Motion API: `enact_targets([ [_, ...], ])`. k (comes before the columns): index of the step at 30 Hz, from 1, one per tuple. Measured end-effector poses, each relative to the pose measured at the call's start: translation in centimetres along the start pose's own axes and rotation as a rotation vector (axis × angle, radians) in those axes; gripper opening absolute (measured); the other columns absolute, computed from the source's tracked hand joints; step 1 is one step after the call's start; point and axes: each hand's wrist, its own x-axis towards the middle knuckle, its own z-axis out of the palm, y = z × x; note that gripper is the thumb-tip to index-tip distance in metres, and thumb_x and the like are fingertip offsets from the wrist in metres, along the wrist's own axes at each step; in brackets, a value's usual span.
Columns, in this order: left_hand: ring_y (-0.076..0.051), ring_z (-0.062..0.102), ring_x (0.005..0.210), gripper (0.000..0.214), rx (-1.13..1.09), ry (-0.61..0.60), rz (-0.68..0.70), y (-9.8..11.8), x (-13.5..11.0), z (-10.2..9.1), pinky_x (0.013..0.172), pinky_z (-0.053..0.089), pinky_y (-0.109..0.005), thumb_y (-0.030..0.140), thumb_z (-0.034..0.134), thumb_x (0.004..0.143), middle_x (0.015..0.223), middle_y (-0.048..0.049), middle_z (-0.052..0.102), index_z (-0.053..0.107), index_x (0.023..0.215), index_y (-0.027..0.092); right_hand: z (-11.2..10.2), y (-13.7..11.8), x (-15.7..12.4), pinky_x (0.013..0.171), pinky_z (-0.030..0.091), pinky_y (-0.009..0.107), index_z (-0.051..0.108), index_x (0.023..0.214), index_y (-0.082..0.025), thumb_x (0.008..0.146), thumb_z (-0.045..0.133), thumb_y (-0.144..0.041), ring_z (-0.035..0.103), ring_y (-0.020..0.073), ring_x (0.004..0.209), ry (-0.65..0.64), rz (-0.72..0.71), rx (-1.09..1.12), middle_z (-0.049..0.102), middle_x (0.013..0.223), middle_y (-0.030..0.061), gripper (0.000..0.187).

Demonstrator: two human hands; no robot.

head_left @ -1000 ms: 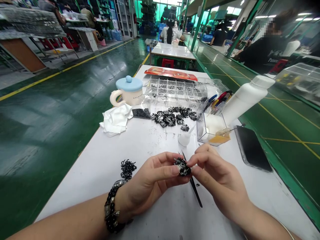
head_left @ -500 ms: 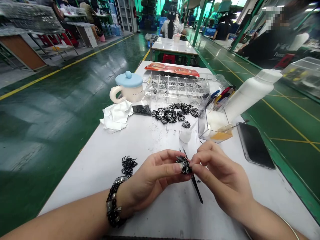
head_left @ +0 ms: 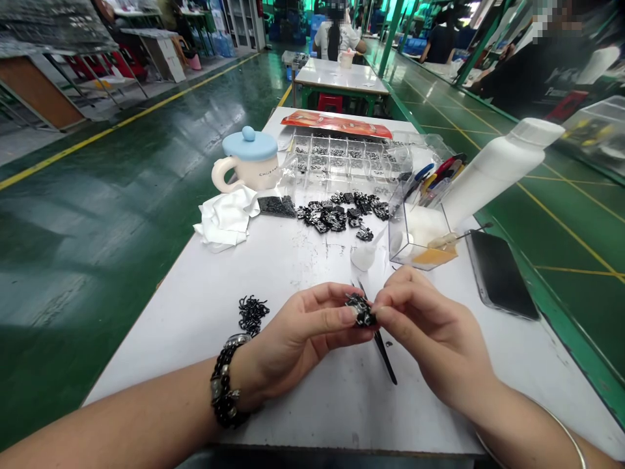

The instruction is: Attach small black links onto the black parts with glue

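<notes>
My left hand [head_left: 303, 335] and my right hand [head_left: 434, 332] pinch a small black-and-silver part [head_left: 362, 311] between their fingertips, and the fingers hide much of it. Black tweezers [head_left: 385, 357] pass beneath the pinch, and I cannot tell whether they are held or resting on the white table [head_left: 312, 417]. Left of my left hand lies a small pile of black pieces [head_left: 252, 315]. Further forward sits a heap of similar black parts [head_left: 339, 213], beyond my fingers and out of reach of their tips.
A clear compartment box [head_left: 342, 163], blue-lidded mug [head_left: 244, 159], white cloth [head_left: 227, 218], acrylic holder with pens [head_left: 415, 238], white bottle [head_left: 498, 169] and phone [head_left: 500, 277] surround the work area. A person [head_left: 336, 36] sits at the far table.
The table and its objects have shifted up in the view as my head tilts. My hands stay together, still pinching the black part, and sit slightly higher in the frame.
</notes>
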Motion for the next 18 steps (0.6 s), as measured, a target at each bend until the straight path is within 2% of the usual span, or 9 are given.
enact_targets([
  [6, -0.013, 0.068, 0.079, 0.021, 0.000, -0.007, 0.005, -0.02, -0.11, 0.03, 0.078, 0.056, -0.023, 0.007, 0.071, 0.074, 0.086, -0.0058, 0.070, 0.063, 0.093, 0.009, -0.12, 0.01, 0.00, 0.065, 0.037, 0.024, 0.061, 0.081, -0.025, 0.088, 0.056, -0.022, 0.045, 0.0096, 0.071, 0.013, 0.003, 0.017, 0.047, 0.074, -0.0030, 0.009],
  [11, -0.013, 0.068, 0.080, 0.021, 0.004, -0.006, 0.003, 0.10, 0.00, 0.13, 0.079, 0.056, -0.023, 0.008, 0.070, 0.075, 0.087, -0.0064, 0.070, 0.063, 0.095, 0.010, -0.14, 0.11, -0.11, 0.062, 0.039, 0.024, 0.063, 0.082, -0.025, 0.087, 0.057, -0.019, 0.047, 0.0096, 0.070, 0.034, -0.050, -0.018, 0.049, 0.074, -0.0022, 0.009],
  [14, -0.012, 0.067, 0.078, 0.020, 0.006, -0.009, 0.011, 0.09, 0.01, 0.14, 0.078, 0.056, -0.022, 0.008, 0.070, 0.076, 0.087, -0.0056, 0.070, 0.063, 0.095, 0.009, -0.04, 0.35, -0.34, 0.059, 0.040, 0.024, 0.063, 0.089, -0.024, 0.086, 0.057, -0.012, 0.048, 0.0101, 0.069, 0.070, -0.181, -0.090, 0.050, 0.075, -0.0010, 0.013],
  [18, -0.012, 0.066, 0.080, 0.020, 0.019, -0.026, 0.020, 0.11, -0.15, 0.03, 0.078, 0.056, -0.022, 0.009, 0.070, 0.076, 0.088, -0.0051, 0.069, 0.063, 0.095, 0.009, 0.13, 0.60, -0.60, 0.056, 0.041, 0.027, 0.062, 0.102, -0.019, 0.079, 0.057, 0.000, 0.048, 0.0116, 0.069, 0.123, -0.442, -0.285, 0.049, 0.077, 0.0016, 0.030],
])
